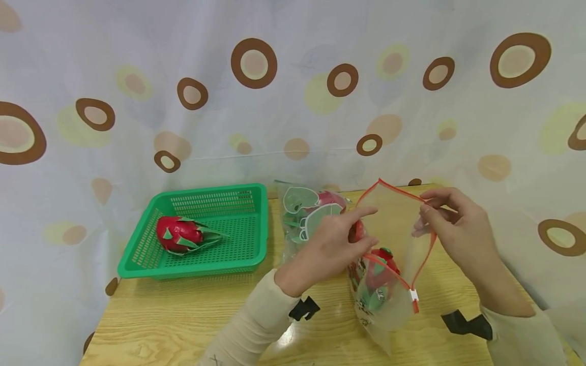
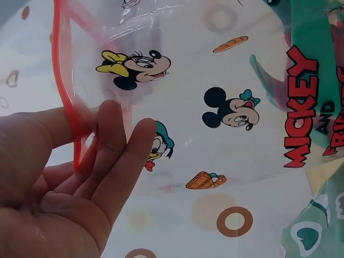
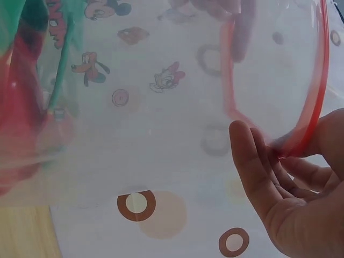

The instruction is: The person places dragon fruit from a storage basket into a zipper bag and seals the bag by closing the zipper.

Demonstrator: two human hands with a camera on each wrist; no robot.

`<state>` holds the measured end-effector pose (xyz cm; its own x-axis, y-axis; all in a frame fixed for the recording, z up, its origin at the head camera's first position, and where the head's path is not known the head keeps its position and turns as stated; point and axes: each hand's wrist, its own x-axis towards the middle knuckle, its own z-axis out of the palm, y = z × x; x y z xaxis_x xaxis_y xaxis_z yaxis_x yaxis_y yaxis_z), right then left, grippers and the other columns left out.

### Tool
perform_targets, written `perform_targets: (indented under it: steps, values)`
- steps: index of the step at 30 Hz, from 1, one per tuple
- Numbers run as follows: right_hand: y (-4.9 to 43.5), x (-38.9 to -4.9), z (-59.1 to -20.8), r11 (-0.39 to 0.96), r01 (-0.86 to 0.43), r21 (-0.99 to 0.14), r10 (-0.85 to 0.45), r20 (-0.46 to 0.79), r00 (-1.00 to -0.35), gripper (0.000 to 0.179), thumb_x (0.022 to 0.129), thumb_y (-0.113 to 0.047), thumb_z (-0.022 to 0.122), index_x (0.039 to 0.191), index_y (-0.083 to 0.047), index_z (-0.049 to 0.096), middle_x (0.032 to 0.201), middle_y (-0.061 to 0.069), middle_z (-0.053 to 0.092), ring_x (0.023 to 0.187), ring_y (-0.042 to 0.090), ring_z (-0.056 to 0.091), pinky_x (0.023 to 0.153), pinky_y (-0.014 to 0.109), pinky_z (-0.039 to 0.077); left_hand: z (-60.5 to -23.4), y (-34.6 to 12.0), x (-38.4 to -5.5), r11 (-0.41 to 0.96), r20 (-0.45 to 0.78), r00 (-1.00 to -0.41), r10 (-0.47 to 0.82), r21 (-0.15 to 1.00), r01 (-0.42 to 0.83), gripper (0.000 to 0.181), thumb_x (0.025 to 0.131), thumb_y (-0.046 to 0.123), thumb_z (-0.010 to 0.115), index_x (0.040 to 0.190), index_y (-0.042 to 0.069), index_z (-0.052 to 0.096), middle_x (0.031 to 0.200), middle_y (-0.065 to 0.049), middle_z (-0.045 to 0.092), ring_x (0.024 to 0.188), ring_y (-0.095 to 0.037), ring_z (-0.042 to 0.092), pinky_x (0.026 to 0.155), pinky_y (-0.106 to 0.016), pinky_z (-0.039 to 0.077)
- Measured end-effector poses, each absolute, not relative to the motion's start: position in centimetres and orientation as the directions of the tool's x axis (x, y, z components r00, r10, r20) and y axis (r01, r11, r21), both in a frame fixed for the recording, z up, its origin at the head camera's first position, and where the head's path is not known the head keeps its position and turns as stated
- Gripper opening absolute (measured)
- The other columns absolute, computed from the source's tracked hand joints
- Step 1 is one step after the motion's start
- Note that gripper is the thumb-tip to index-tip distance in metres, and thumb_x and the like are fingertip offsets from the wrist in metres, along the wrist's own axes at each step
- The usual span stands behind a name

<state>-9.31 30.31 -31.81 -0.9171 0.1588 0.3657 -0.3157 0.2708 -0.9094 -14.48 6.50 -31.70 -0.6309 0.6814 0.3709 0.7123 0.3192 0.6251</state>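
A clear zip bag with a red rim and a white slider stands with its mouth spread wide. My left hand pinches the left side of the red rim, and my right hand pinches the right side. A red and green dragon fruit lies low inside the bag. Cartoon prints and red lettering show on the plastic in the left wrist view. Through the film in the right wrist view, the fruit appears blurred.
A green basket on the left holds one dragon fruit. Behind my left hand stands another clear printed bag with a red fruit inside, partly hidden. The wooden table meets a dotted curtain at the back.
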Motion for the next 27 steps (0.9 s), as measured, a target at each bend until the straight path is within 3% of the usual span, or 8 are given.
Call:
perform_targets:
  steps: [7, 17, 23, 27]
  values:
    - [31.0, -10.1, -32.3, 0.312, -0.279, -0.908, 0.218, 0.354, -0.91, 0.021, 0.096, 0.0, 0.058, 0.117, 0.0, 0.058, 0.087, 0.003, 0.061, 0.06, 0.013, 0.069, 0.065, 0.019, 0.057, -31.9, 6.8, -15.5, 0.369, 0.328, -0.661, 0.675, 0.626, 0.687, 0.049, 0.092, 0.019, 0.071, 0.137, 0.011, 0.054, 0.067, 0.007, 0.055, 0.054, -0.001, 0.043, 0.056, -0.012, 0.039]
    - [31.4, -9.8, -33.7, 0.463, -0.206, -0.862, 0.166, 0.312, -0.935, 0.023, 0.097, -0.007, 0.06, 0.12, -0.008, 0.057, 0.093, 0.002, 0.058, 0.066, 0.011, 0.072, 0.065, 0.018, 0.057, -33.4, 6.5, -16.2, 0.403, 0.214, -0.716, 0.665, 0.703, 0.585, 0.051, 0.091, 0.012, 0.069, 0.138, 0.016, 0.05, 0.063, 0.006, 0.054, 0.047, -0.004, 0.044, 0.051, -0.017, 0.041]
    - [31.5, -9.2, -33.7, 0.456, -0.12, -0.882, 0.059, 0.164, -0.985, 0.041, 0.098, -0.016, 0.062, 0.134, -0.011, 0.043, 0.089, 0.006, 0.059, 0.062, 0.02, 0.07, 0.062, 0.033, 0.06, -33.3, 6.2, -16.4, 0.408, 0.155, -0.758, 0.634, 0.765, 0.498, 0.055, 0.098, 0.019, 0.062, 0.147, 0.017, 0.038, 0.063, 0.003, 0.055, 0.042, -0.007, 0.051, 0.049, -0.021, 0.046]
    - [31.6, -8.9, -33.6, 0.314, -0.109, -0.943, -0.022, 0.108, -0.994, 0.044, 0.099, -0.008, 0.059, 0.137, -0.011, 0.039, 0.081, 0.006, 0.059, 0.06, 0.023, 0.067, 0.057, 0.042, 0.06, -32.9, 5.9, -16.7, 0.483, 0.18, -0.782, 0.597, 0.698, 0.529, 0.053, 0.096, 0.012, 0.058, 0.146, 0.013, 0.037, 0.064, 0.004, 0.052, 0.047, -0.005, 0.048, 0.051, -0.018, 0.041]
